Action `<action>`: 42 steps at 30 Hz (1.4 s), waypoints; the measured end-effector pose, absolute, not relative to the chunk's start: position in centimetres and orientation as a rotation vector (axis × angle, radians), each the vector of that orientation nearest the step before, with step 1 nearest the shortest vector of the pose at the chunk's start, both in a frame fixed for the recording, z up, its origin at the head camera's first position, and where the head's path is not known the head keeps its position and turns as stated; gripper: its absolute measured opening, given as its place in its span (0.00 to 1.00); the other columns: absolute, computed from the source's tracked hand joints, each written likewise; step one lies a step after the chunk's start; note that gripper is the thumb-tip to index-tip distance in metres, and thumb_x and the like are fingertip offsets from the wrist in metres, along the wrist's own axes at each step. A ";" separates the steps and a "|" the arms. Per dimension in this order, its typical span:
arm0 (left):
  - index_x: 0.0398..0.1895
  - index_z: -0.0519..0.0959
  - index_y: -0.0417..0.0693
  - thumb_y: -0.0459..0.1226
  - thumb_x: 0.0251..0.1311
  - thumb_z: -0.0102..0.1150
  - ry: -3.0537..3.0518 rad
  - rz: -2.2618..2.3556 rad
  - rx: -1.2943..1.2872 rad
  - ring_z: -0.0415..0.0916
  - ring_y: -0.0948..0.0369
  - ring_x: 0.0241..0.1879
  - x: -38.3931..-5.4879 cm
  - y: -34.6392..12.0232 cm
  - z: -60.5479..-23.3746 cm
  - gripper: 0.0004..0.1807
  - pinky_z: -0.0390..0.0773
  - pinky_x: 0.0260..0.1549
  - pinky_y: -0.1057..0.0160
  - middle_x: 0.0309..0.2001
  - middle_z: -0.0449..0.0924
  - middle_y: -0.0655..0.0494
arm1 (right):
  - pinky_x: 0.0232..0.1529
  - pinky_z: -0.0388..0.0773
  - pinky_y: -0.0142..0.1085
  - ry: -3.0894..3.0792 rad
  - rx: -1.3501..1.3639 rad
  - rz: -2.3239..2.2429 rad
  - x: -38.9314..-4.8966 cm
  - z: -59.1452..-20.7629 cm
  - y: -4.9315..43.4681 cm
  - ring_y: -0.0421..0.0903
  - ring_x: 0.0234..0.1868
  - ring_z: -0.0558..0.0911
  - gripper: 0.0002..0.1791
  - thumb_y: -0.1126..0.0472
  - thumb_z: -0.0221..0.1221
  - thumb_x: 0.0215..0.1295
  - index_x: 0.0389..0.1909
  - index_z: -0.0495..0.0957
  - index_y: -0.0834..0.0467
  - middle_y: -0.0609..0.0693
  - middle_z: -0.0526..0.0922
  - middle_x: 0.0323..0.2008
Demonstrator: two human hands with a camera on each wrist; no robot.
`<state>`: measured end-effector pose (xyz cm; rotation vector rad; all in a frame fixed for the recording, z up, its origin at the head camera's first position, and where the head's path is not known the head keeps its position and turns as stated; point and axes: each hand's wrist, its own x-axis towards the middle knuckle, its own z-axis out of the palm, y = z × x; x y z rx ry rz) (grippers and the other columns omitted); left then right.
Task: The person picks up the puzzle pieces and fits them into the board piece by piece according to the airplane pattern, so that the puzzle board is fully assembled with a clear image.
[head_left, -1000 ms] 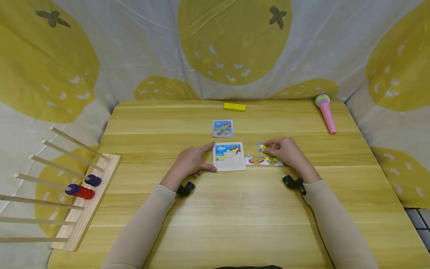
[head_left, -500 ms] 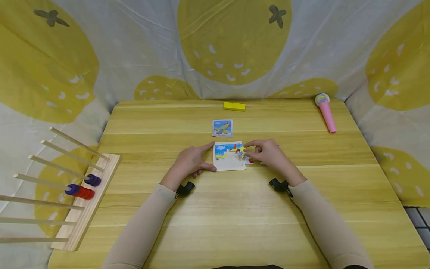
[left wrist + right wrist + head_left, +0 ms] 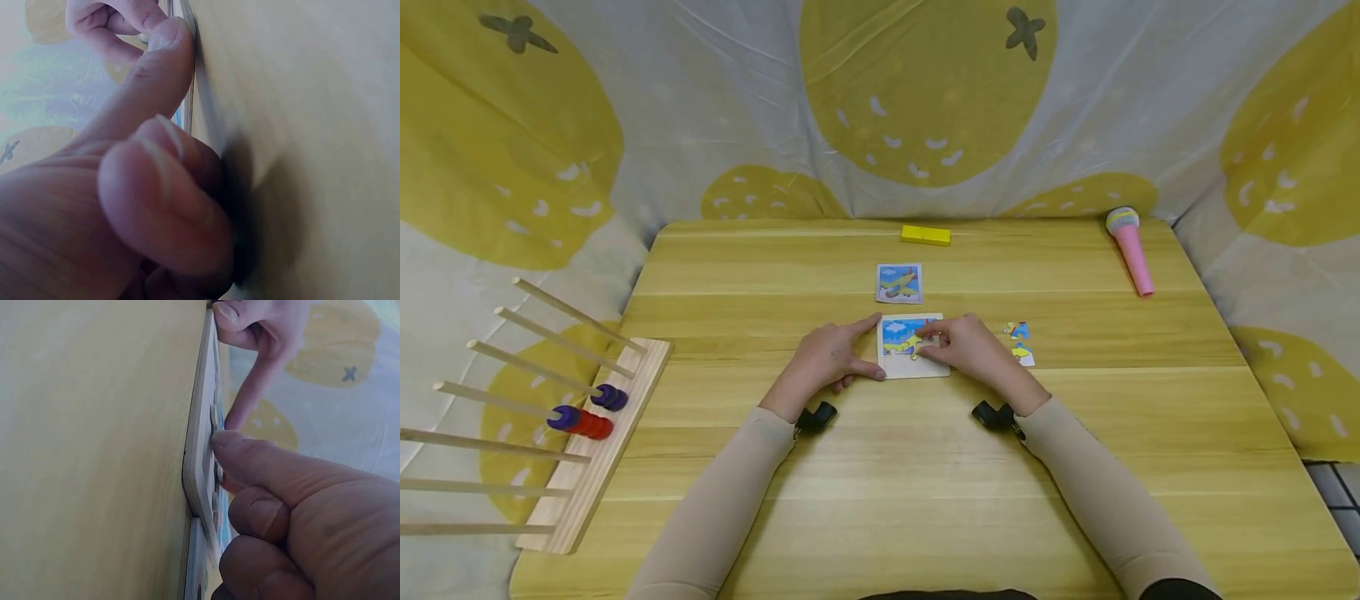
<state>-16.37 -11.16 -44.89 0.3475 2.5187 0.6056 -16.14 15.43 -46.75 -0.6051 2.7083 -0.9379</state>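
A square wooden puzzle tray (image 3: 916, 369) lies on the table, its upper part filled with blue, white and yellow pieces and its lower strip bare. My left hand (image 3: 827, 354) steadies the tray's left side, forefinger stretched to the far corner and thumb at the near one. Over the middle of the tray, my right hand (image 3: 970, 346) pinches a yellow puzzle piece (image 3: 915, 343) between thumb and forefinger. In the right wrist view, the right thumb (image 3: 234, 447) presses close at the tray's face, and the other fingers are curled. The right hand covers the tray's right side.
Several loose puzzle pieces (image 3: 1021, 342) lie right of the tray. Behind it is an airplane picture card (image 3: 899, 283), then a yellow block (image 3: 926, 235). A pink toy microphone (image 3: 1131, 250) lies far right. A wooden peg rack (image 3: 610, 450) with red and purple beads stands left.
My right hand has carried the yellow puzzle piece left from the loose pieces to the middle of the tray. The left hand has stayed at the tray's left edge.
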 end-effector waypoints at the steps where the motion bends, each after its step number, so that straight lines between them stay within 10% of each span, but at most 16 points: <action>1: 0.85 0.55 0.75 0.63 0.51 0.77 2.520 0.605 0.347 0.78 0.60 0.12 -16.4 -11.2 -44.9 0.59 0.75 0.20 0.63 0.13 0.80 0.57 | 0.24 0.62 0.31 2.710 -0.606 -0.933 -16.1 -46.8 15.4 0.38 0.18 0.67 0.17 0.50 0.69 0.71 0.56 0.89 0.52 0.43 0.74 0.17; 24: 0.85 0.56 0.74 0.63 0.51 0.77 2.523 0.591 0.347 0.78 0.60 0.12 -16.4 -11.2 -44.7 0.59 0.75 0.23 0.62 0.13 0.80 0.58 | 0.21 0.59 0.31 2.716 -0.451 -1.009 -15.9 -46.3 14.4 0.39 0.15 0.64 0.15 0.48 0.69 0.71 0.53 0.90 0.48 0.42 0.69 0.14; 42: 0.85 0.56 0.76 0.61 0.50 0.79 2.513 0.617 0.310 0.76 0.60 0.11 -16.3 -11.0 -44.8 0.59 0.75 0.18 0.64 0.13 0.79 0.57 | 0.13 0.59 0.35 2.471 0.028 -1.400 -16.1 -47.1 32.0 0.36 0.11 0.58 0.33 0.43 0.72 0.68 0.70 0.79 0.50 0.38 0.61 0.11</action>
